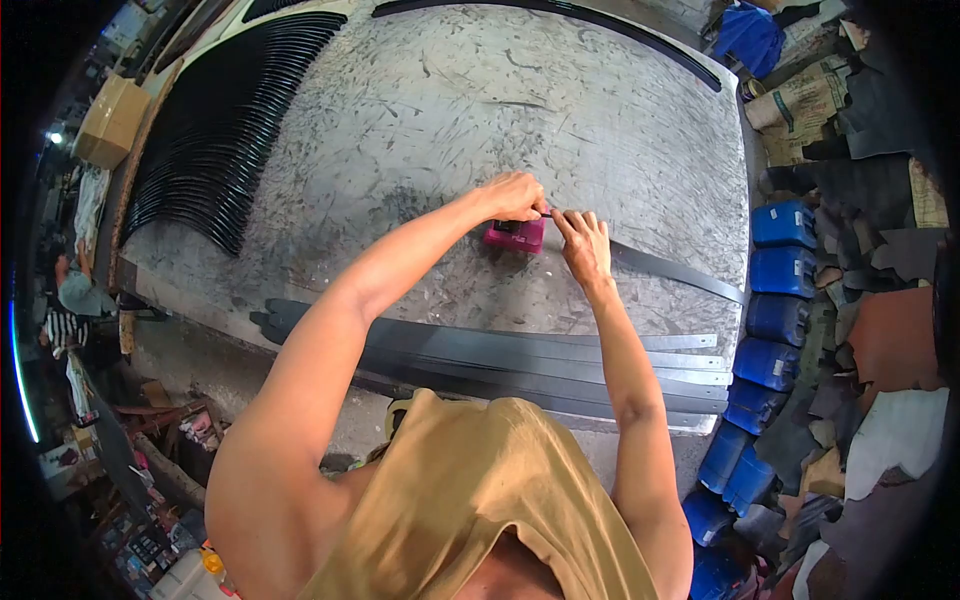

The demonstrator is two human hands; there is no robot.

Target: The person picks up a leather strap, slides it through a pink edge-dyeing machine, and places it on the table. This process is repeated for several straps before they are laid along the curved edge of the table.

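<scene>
Over the middle of the worktable, my left hand (515, 197) is closed, fingers curled down, just above a small magenta container (516, 237). A short dark piece shows at its fingertips; I cannot tell whether it belongs to the strip or is a separate item. Close by on the right, my right hand (585, 243) pinches a long grey-black leather-like strip (680, 270) between thumb and fingers. From there the strip runs rightward to the table's edge. Nearer my body lies a row of similar flat strips (540, 350), with holes at their right ends.
Many glossy black strips (225, 120) are fanned out at the table's (480, 90) far left. A long black strip (560, 12) curves along the back. Blue jerrycans (777, 268) line the right side, beside leather scraps (893, 340). A cardboard box (112, 122) stands at left.
</scene>
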